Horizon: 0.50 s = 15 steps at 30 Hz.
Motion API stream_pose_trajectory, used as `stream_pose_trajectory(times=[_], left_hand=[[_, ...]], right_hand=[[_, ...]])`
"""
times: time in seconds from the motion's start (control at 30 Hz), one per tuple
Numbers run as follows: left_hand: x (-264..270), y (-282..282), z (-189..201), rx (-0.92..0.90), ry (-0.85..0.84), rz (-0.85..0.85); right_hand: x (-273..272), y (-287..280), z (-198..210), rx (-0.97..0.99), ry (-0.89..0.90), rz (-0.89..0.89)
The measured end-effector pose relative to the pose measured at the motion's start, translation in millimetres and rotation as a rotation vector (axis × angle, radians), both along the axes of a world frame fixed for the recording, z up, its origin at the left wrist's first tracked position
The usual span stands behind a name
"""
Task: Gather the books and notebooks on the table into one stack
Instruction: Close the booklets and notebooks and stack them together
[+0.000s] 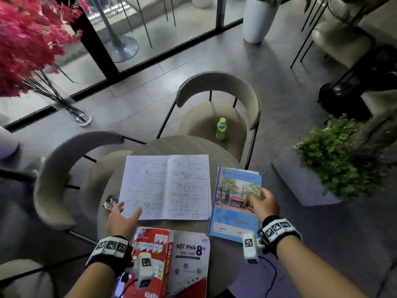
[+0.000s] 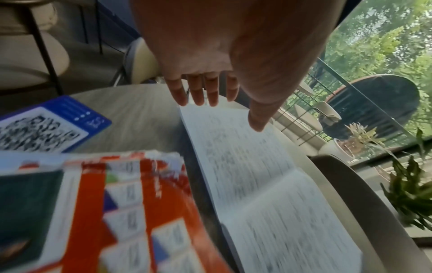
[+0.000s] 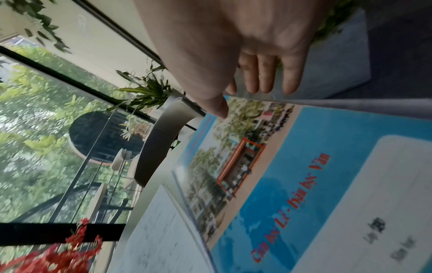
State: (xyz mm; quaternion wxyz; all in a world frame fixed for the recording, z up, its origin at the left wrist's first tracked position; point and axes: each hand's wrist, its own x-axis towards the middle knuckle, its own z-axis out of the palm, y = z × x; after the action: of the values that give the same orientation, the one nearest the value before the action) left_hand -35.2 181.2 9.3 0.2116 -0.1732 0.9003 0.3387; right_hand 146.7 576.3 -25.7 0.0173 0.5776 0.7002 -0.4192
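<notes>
From the head view I see my spread left hand (image 1: 121,220) over the open notebook (image 1: 165,187), while only the right wrist view shows my right hand (image 3: 245,55) extended, thumb touching the blue notebook (image 3: 304,184).

— Beyond the round table (image 1: 171,145)?
— Two beige chairs with curved backs, one (image 1: 217,108) at the far side, another (image 1: 64,175) at the left.
— On the far seat?
— A green bottle (image 1: 221,128), upright, cap on.
— Left corner?
— Pink flowers (image 1: 28,41) on dark stems in a clear glass vase (image 1: 82,119) standing on the floor.
— By the glass wall?
— A tall white planter (image 1: 258,20).
— To the right?
— A leafy green bush (image 1: 335,155) in a grey box, well apart from the chairs.
— On the table itself?
— A small blue card with a QR code (image 2: 42,129), lying flat near the left edge.
</notes>
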Motion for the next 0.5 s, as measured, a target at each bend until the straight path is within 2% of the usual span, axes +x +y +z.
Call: stream_pose_trajectory(times=[0.13,0.23,0.43,0.5], left_hand=[[-51,-25,-20,-0.027,-0.050,0.004],[-78,-20,-19,-0.148,-0.058,-0.077],[-113,-11,-22,-0.344,-0.096,-0.227],[-119,-6,-20,-0.337,-0.117,-0.215]], right_hand=[[-20,-13,21,0.100,-0.077,0.058],[-35,-31,33,0.088,-0.068,0.093],[-65,-82,25,-0.154,0.002,0.153],[-74,-99,23,-0.193,-0.015,0.204]])
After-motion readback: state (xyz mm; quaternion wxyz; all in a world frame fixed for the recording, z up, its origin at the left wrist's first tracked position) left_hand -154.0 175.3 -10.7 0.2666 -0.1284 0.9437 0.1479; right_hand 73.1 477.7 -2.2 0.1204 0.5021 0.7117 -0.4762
